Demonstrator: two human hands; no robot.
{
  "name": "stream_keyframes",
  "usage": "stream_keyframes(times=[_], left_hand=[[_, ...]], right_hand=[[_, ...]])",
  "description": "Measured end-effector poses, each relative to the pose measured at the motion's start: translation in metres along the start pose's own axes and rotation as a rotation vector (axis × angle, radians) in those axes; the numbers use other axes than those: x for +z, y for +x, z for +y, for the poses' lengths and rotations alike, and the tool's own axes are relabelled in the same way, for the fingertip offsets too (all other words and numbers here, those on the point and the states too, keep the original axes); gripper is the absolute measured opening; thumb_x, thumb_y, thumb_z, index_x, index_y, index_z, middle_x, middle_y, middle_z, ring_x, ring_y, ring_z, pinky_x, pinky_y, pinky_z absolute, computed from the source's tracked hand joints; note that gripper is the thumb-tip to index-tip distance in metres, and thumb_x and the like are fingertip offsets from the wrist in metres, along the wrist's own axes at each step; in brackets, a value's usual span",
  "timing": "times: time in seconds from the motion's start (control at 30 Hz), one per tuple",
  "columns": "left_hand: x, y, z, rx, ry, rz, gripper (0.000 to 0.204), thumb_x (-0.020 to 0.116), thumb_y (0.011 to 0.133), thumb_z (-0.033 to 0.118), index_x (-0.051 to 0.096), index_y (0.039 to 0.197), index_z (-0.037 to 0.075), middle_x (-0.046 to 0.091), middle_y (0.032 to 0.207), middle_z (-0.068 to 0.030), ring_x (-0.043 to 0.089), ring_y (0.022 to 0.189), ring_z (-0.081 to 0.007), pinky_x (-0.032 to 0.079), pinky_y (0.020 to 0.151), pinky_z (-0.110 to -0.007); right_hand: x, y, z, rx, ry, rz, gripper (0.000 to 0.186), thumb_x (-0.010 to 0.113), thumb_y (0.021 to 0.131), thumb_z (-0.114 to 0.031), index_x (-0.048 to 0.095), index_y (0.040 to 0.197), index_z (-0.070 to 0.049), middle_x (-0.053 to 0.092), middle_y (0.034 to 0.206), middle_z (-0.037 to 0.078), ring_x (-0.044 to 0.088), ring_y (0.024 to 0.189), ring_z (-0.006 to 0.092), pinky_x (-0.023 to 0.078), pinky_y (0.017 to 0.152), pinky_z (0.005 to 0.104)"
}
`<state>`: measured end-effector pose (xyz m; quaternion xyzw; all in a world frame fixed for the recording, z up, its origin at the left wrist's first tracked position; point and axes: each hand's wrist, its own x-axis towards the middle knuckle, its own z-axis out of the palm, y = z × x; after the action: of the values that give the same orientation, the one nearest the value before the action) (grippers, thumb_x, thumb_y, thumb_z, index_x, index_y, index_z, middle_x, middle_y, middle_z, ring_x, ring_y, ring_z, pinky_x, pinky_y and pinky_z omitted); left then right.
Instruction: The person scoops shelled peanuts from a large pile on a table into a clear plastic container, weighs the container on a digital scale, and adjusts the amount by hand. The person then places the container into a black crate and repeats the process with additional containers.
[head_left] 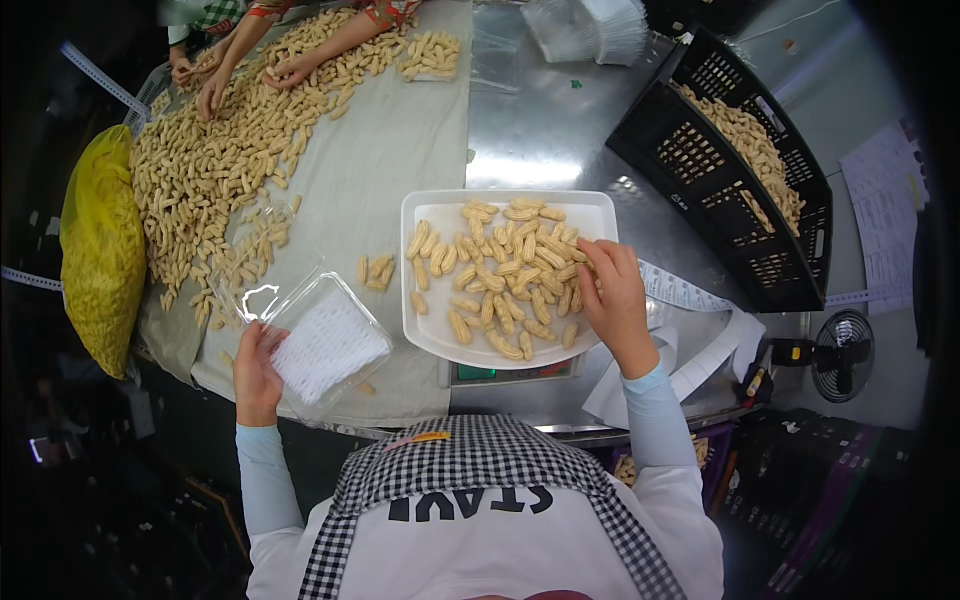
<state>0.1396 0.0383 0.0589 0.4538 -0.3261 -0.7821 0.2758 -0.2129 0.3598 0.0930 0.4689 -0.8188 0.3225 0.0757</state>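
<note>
My left hand (258, 355) grips an open clear plastic clamshell box (352, 318) lined with a white foam mesh pad (322, 350). A white tray (425, 340) of loose peanuts (510, 270) sits in front of me on a scale (520, 373). My right hand (615, 290) is over the tray's right side, thumb and forefinger apart, fingertips at the peanuts; whether it touches one is unclear. A few loose peanuts (375, 270) lie between box and tray.
Co-workers' hands (290, 70) are in a large peanut heap (200, 170). A yellow sack (100, 250) is at the left. At the right are a black crate (700, 170) of peanuts, label strips (685, 375) and a small fan (840, 355). Plastic containers (580, 25) stand at the back.
</note>
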Motion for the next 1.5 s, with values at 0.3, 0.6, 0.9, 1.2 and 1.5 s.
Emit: stream_keyframes(times=[0.3,0.6,0.9,1.2,1.5], left_hand=[[-0.009,0.021,-0.012,-0.064,0.083,0.022,0.021,0.060,0.091,0.027,0.058,0.092,0.006,0.060,0.085,-0.0053,0.057,0.086,-0.0202,0.046,0.079,-0.034],[-0.010,0.027,-0.016,-0.085,0.085,0.099,0.021,0.056,0.093,0.027,0.058,0.090,0.006,0.060,0.082,-0.0062,0.057,0.083,-0.0200,0.047,0.077,-0.034],[-0.002,0.032,-0.020,-0.087,0.114,0.123,0.022,0.055,0.093,0.027,0.058,0.089,0.006,0.060,0.082,-0.0060,0.057,0.082,-0.0197,0.047,0.076,-0.034],[0.010,0.039,-0.018,-0.091,0.149,0.115,0.021,0.057,0.093,0.027,0.059,0.088,0.007,0.059,0.083,-0.0047,0.057,0.082,-0.0200,0.047,0.077,-0.034],[0.011,0.041,-0.024,-0.101,0.136,0.138,0.020,0.058,0.093,0.027,0.058,0.092,0.006,0.058,0.086,-0.0042,0.057,0.083,-0.0190,0.047,0.077,-0.033]], right_hand=[[0.016,0.026,0.012,-0.079,-0.031,-0.133,0.033,0.064,0.078,-0.006,0.060,0.111,-0.006,0.059,0.101,0.007,0.052,0.090,0.0270,0.042,0.075,0.0378],[-0.010,-0.008,-0.010,-0.222,-0.021,-0.305,0.031,0.067,0.076,-0.008,0.065,0.107,-0.012,0.060,0.115,0.002,0.051,0.105,0.0250,0.036,0.088,0.0390],[-0.022,-0.029,-0.014,-0.317,-0.001,-0.420,0.043,0.067,0.074,-0.012,0.060,0.116,-0.012,0.057,0.122,0.004,0.049,0.120,0.0259,0.034,0.101,0.0466],[0.006,0.007,-0.015,-0.297,0.037,-0.361,0.039,0.067,0.079,-0.017,0.058,0.116,-0.008,0.058,0.118,0.007,0.053,0.114,0.0243,0.035,0.099,0.0457],[-0.003,0.027,0.010,-0.125,0.005,-0.145,0.024,0.067,0.079,-0.013,0.063,0.102,-0.006,0.063,0.102,0.006,0.057,0.100,0.0245,0.038,0.096,0.0442]])
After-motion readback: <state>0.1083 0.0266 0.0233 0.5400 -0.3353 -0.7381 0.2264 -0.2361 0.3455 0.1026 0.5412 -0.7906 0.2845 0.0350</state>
